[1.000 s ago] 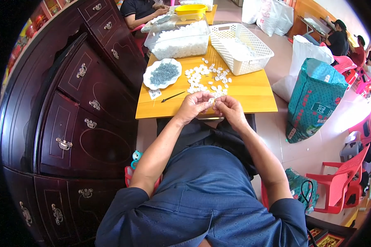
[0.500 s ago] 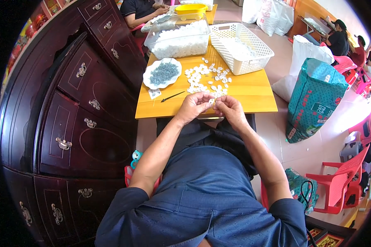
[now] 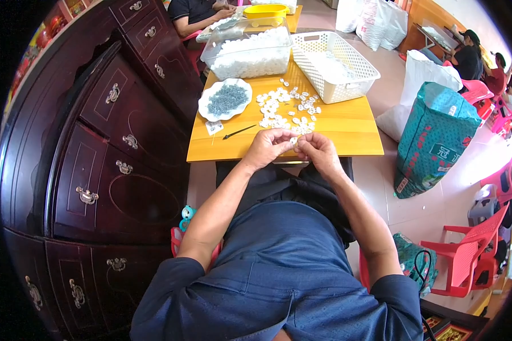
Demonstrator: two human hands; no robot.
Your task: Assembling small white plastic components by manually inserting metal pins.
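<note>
Left grip [image 3: 267, 150]: pinches one flat, rounded white piece [image 3: 293, 141] at the front edge of the bench [image 3: 347, 131]. Right grip [image 3: 318, 151]: fingertips pressed together against that piece; contents too small to tell. Bench left: one scalloped plate [image 3: 203, 108], one thin dark rod [image 3: 239, 132]. Bench rear: one clear plastic bin [image 3: 250, 71], one perforated basket [image 3: 347, 91]. Bench centre: numerous loose white pieces [image 3: 276, 120]. Smooth yellow surface extends to both front corners.
</note>
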